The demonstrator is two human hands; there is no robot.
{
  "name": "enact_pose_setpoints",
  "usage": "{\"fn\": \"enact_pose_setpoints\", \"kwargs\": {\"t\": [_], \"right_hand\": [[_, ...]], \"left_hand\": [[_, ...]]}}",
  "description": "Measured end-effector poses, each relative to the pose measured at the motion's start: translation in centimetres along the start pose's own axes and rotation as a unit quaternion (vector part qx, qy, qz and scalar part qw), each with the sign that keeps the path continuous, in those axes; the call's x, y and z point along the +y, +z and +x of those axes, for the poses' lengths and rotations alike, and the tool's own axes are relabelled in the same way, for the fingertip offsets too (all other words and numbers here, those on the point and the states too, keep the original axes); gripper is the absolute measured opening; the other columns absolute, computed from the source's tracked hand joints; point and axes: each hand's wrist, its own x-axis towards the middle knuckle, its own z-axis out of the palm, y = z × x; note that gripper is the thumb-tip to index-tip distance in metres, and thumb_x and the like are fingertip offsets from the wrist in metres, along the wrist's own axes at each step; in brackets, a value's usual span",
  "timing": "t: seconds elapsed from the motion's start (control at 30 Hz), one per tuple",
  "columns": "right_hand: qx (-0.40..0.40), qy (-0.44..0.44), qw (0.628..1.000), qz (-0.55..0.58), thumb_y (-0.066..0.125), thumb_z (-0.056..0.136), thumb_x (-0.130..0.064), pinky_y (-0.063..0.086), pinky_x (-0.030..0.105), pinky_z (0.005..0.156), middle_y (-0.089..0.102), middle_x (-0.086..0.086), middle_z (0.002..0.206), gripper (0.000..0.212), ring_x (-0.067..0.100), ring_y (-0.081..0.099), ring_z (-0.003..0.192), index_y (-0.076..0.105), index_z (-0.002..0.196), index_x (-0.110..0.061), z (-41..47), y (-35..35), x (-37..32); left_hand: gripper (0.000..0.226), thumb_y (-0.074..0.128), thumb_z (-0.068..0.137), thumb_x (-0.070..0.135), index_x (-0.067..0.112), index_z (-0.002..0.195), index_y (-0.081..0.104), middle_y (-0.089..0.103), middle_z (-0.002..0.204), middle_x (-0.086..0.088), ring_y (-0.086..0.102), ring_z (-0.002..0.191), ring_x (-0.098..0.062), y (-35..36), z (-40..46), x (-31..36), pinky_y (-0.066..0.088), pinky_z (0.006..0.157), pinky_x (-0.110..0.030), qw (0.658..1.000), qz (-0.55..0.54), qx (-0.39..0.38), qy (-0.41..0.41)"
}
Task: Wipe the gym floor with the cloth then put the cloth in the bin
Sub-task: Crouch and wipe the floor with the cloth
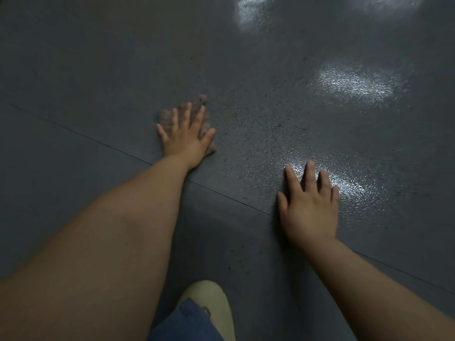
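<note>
With the left hand (186, 139) pressing the cloth (197, 104) flat under spread fingers and the right hand (310, 205) splayed bare on the glossy floor (270, 70), a slick patch could slide that bracing palm.

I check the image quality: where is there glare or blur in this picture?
Head view: dim overall; bright glare patches on the floor, one beside the right hand; the cloth under the left hand is motion-blurred; the right hand looks sharp.
</note>
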Motion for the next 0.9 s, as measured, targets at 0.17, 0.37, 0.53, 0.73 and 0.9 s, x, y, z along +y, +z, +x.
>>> {"fn": "enact_pose_setpoints", "kwargs": {"t": [0.17, 0.37, 0.53, 0.73, 0.9], "right_hand": [[-0.001, -0.009, 1.0, -0.003, 0.031, 0.097, -0.048, 0.004, 0.044, 0.116, -0.005, 0.004, 0.16, 0.058, 0.03, -0.002, 0.146, 0.008, 0.15, -0.038, 0.1, -0.3, 0.6], [-0.001, -0.015, 1.0, -0.007, 0.031, 0.097, -0.048, 0.004, 0.044, 0.116, -0.006, 0.004, 0.16, 0.059, 0.029, -0.003, 0.146, 0.007, 0.15, -0.039, 0.1, -0.2, 0.6], [-0.003, -0.012, 1.0, -0.015, 0.03, 0.097, -0.048, 0.005, 0.044, 0.116, -0.005, 0.004, 0.16, 0.059, 0.03, -0.001, 0.146, 0.006, 0.15, -0.038, 0.1, -0.3, 0.6], [0.001, -0.012, 1.0, -0.023, 0.029, 0.097, -0.048, 0.005, 0.044, 0.116, -0.005, 0.004, 0.16, 0.059, 0.03, -0.002, 0.146, 0.005, 0.15, -0.038, 0.0, -0.1, 0.4], [0.006, -0.011, 0.999, -0.034, 0.027, 0.097, -0.048, 0.005, 0.044, 0.116, -0.006, 0.004, 0.16, 0.059, 0.031, -0.002, 0.145, 0.004, 0.15, -0.038, 0.0, 0.2, 0.6]], "left_hand": [[0.064, 0.021, 0.095, 0.062, 0.039, 0.15, -0.001, -0.01, 0.159, 0.008, -0.012, 0.146, -0.024, 0.5, -1.8, -4.4, -0.005, 0.11, -0.063, 0.978, -0.075, 0.012, -0.194], [0.063, 0.022, 0.096, 0.058, 0.033, 0.152, 0.004, -0.007, 0.16, 0.003, -0.011, 0.145, -0.033, 2.3, -6.1, -6.9, -0.005, 0.109, -0.064, 0.886, -0.182, 0.045, -0.423], [0.062, 0.02, 0.097, 0.054, 0.03, 0.152, 0.002, -0.005, 0.16, 0.002, -0.01, 0.146, -0.029, 3.0, -6.5, -3.8, -0.005, 0.109, -0.065, 0.926, -0.133, 0.055, -0.349], [0.064, 0.022, 0.097, 0.055, 0.033, 0.151, -0.002, -0.011, 0.159, 0.003, -0.011, 0.146, -0.025, 4.0, -7.8, 2.8, -0.009, 0.11, -0.059, 0.999, 0.003, 0.05, -0.023], [0.064, 0.022, 0.094, 0.06, 0.038, 0.15, -0.001, -0.012, 0.159, 0.007, -0.015, 0.145, -0.023, 2.6, -5.0, 3.9, -0.009, 0.108, -0.063, 0.983, 0.08, 0.019, 0.162]]}}
